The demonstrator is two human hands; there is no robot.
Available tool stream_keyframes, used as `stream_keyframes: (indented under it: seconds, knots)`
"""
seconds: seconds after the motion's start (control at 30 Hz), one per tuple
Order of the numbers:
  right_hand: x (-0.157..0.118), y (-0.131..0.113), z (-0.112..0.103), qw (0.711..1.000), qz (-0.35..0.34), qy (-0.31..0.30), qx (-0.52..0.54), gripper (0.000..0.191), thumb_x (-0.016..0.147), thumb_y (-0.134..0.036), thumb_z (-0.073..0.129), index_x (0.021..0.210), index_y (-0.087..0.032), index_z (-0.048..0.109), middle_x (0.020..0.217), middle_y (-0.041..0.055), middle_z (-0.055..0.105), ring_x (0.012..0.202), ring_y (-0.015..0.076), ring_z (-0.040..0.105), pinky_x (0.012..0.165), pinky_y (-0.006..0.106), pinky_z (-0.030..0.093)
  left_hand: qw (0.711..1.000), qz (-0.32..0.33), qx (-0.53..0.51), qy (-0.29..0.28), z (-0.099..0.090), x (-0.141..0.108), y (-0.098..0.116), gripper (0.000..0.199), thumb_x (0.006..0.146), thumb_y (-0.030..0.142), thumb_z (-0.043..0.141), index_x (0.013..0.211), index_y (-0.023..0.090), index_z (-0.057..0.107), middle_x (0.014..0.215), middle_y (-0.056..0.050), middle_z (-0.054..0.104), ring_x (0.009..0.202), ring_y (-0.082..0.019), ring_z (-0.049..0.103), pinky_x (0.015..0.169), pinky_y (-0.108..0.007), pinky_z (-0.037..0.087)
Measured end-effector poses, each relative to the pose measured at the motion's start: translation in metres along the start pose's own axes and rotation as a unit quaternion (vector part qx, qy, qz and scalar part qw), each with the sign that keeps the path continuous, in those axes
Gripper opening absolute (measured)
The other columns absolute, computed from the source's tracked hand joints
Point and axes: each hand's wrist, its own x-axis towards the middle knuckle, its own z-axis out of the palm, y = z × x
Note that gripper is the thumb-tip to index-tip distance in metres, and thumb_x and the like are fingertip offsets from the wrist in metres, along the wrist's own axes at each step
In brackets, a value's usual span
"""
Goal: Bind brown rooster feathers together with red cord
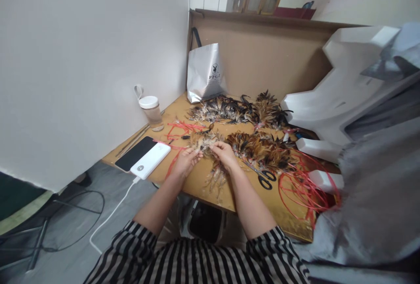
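Observation:
Both of my hands meet at a pile of pale, fluffy feathers (204,138) near the middle of the wooden table. My left hand (187,161) is closed in a pinch at the pile's near edge; what lies between its fingertips is too small to make out. Just beside it, my right hand (224,152) pinches into the feathers from the right. Brown and black feathers (259,148) lie in a thick row to the right of my hands. Loose feather bits (216,180) are scattered below my right wrist. Black-handled scissors (265,179) rest to the right of my right forearm.
Red plastic strips (302,185) tangle at the right edge, with more red strips (183,128) left of centre. A second feather row (229,109) lies behind, before a silver bag (206,74). A cup (151,111), phone (135,155) and cabled power bank (151,160) occupy the left.

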Motion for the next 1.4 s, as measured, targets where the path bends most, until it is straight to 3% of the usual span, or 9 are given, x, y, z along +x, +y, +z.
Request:
stream_keyframes:
  seconds: [0.13, 0.27, 0.4, 0.6, 0.7, 0.83, 0.97, 1.23, 1.4]
  knots:
    - [-0.001, 0.000, 0.000, 0.997, -0.041, -0.052, -0.031, 0.027, 0.061, -0.032, 0.068, 0.082, -0.016, 0.062, 0.062, -0.0023, 0.057, 0.050, 0.0069, 0.044, 0.049, 0.020, 0.034, 1.000, -0.002, -0.004, -0.005, -0.001, 0.001, 0.000, 0.018, 0.064, 0.022, 0.070, 0.076, 0.010, 0.063, 0.068, -0.004, 0.065, 0.059, -0.007, 0.057, 0.058, -0.017, 0.043]
    - [-0.002, 0.004, 0.006, 0.990, -0.073, -0.078, -0.093, 0.027, 0.064, -0.029, 0.064, 0.087, -0.016, 0.063, 0.064, -0.0017, 0.058, 0.053, 0.0080, 0.047, 0.053, 0.021, 0.037, 1.000, 0.000, -0.003, -0.017, -0.002, 0.002, -0.001, 0.017, 0.066, 0.022, 0.069, 0.077, 0.010, 0.063, 0.069, -0.004, 0.065, 0.059, -0.006, 0.058, 0.058, -0.016, 0.043]
    - [-0.002, 0.006, 0.010, 0.986, -0.120, -0.030, -0.112, 0.016, 0.067, -0.030, 0.062, 0.075, -0.016, 0.064, 0.065, 0.0007, 0.061, 0.055, 0.0098, 0.050, 0.055, 0.023, 0.041, 1.000, -0.001, -0.003, -0.019, -0.002, 0.000, -0.002, 0.018, 0.066, 0.021, 0.068, 0.079, 0.010, 0.063, 0.070, -0.004, 0.065, 0.060, -0.006, 0.058, 0.057, -0.016, 0.044]
    - [-0.008, -0.005, 0.011, 0.985, -0.164, 0.044, -0.043, 0.018, 0.070, -0.033, 0.060, 0.079, -0.018, 0.062, 0.067, 0.0012, 0.061, 0.057, 0.0122, 0.056, 0.058, 0.025, 0.046, 0.998, -0.026, -0.046, -0.019, -0.005, 0.001, 0.000, 0.019, 0.068, 0.017, 0.067, 0.085, 0.011, 0.062, 0.079, -0.006, 0.067, 0.062, -0.007, 0.060, 0.055, -0.015, 0.045]
    - [-0.012, -0.007, 0.013, 0.974, -0.207, 0.023, -0.089, 0.015, 0.072, -0.032, 0.059, 0.077, -0.018, 0.063, 0.075, 0.0041, 0.064, 0.067, 0.0147, 0.059, 0.065, 0.028, 0.047, 0.995, -0.026, -0.092, -0.019, -0.008, 0.003, 0.000, 0.018, 0.070, 0.014, 0.065, 0.087, 0.012, 0.062, 0.082, -0.006, 0.068, 0.067, -0.007, 0.061, 0.057, -0.014, 0.046]
    - [-0.015, -0.006, 0.018, 0.956, -0.250, -0.051, -0.147, 0.012, 0.074, -0.028, 0.059, 0.077, -0.019, 0.065, 0.082, 0.0057, 0.066, 0.080, 0.0170, 0.059, 0.076, 0.031, 0.046, 0.992, -0.017, -0.124, -0.027, -0.010, 0.004, -0.001, 0.013, 0.071, 0.011, 0.063, 0.084, 0.011, 0.063, 0.079, -0.005, 0.067, 0.067, -0.007, 0.061, 0.057, -0.014, 0.047]
    - [-0.013, -0.006, 0.019, 0.947, -0.262, -0.083, -0.167, 0.010, 0.073, -0.027, 0.060, 0.076, -0.020, 0.066, 0.081, 0.0057, 0.065, 0.079, 0.0168, 0.059, 0.076, 0.032, 0.045, 0.991, -0.014, -0.130, -0.023, -0.010, 0.006, -0.001, 0.014, 0.071, 0.010, 0.062, 0.085, 0.010, 0.064, 0.075, -0.004, 0.066, 0.063, -0.006, 0.059, 0.056, -0.013, 0.046]
    - [-0.008, -0.003, 0.012, 0.987, -0.149, 0.022, -0.057, 0.015, 0.070, -0.032, 0.061, 0.076, -0.018, 0.064, 0.061, -0.0002, 0.059, 0.053, 0.0112, 0.051, 0.055, 0.025, 0.042, 0.993, -0.025, -0.117, -0.005, -0.007, 0.005, 0.002, 0.013, 0.072, 0.009, 0.061, 0.085, 0.009, 0.064, 0.082, -0.006, 0.066, 0.063, -0.005, 0.058, 0.055, -0.012, 0.047]
    - [-0.008, -0.004, 0.014, 0.975, -0.201, -0.004, -0.093, 0.012, 0.070, -0.030, 0.062, 0.073, -0.020, 0.067, 0.079, 0.0038, 0.064, 0.077, 0.0163, 0.057, 0.076, 0.031, 0.044, 0.993, -0.049, -0.107, -0.027, -0.007, 0.003, 0.001, 0.013, 0.070, 0.010, 0.064, 0.083, 0.011, 0.062, 0.073, -0.002, 0.064, 0.057, -0.004, 0.057, 0.050, -0.011, 0.044]
